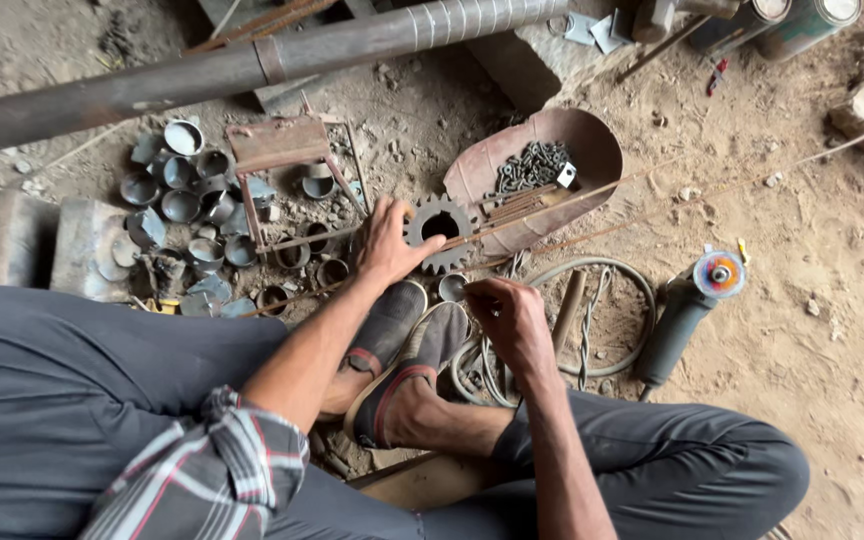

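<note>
A rusty toothed gear wheel lies on the dirt in front of my crossed feet. My left hand reaches forward to it and grips its near left rim, thumb against the teeth. My right hand hovers just above my shoes, its fingers curled with the tips pinched together beside a small metal cup. Whether anything sits between those fingertips is too small to tell. A thin metal rod runs slantwise under the gear.
Several short metal cups lie scattered at the left around a small rusty stand. A curved metal tray holds bolts. An angle grinder and coiled cable lie right. A long pipe crosses the top. Concrete blocks sit left.
</note>
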